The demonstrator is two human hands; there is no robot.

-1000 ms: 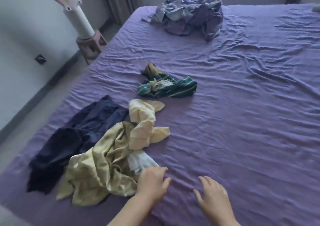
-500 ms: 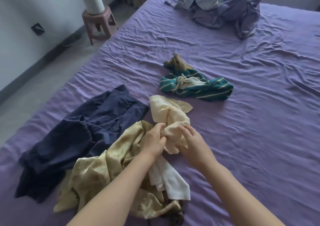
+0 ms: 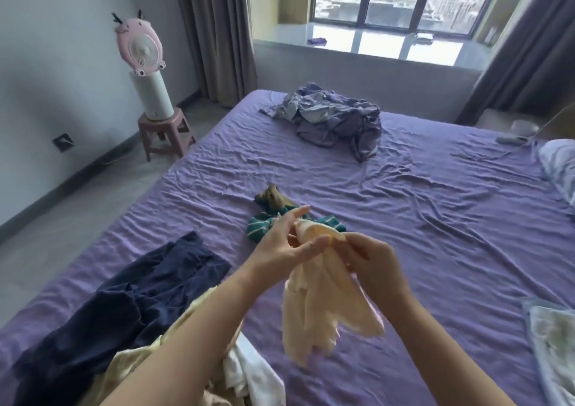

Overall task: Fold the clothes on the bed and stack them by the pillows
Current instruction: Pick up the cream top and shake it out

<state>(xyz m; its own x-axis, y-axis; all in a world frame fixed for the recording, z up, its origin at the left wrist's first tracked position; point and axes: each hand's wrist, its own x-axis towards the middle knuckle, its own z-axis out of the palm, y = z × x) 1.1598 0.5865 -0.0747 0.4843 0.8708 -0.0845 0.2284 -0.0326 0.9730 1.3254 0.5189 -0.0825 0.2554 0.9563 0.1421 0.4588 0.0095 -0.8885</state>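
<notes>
Left: pink fan (image 3: 139,46) on a stool (image 3: 165,132) beside the bed (image 3: 435,219). On the purple sheet, a navy garment (image 3: 130,306) lies spread; a yellowish garment (image 3: 130,362) and a white cloth (image 3: 258,377) are partly hidden under the forearm. Centre: the left hand (image 3: 284,245), fingers mostly extended, and the right hand (image 3: 370,261), fingers curled, hold a cream garment (image 3: 323,309) above the sheet; it hangs between them. Behind, a green striped garment (image 3: 264,225) is partly covered. Far: grey-purple heap (image 3: 333,119). Right: pillows (image 3: 560,169), cut off by the frame.
</notes>
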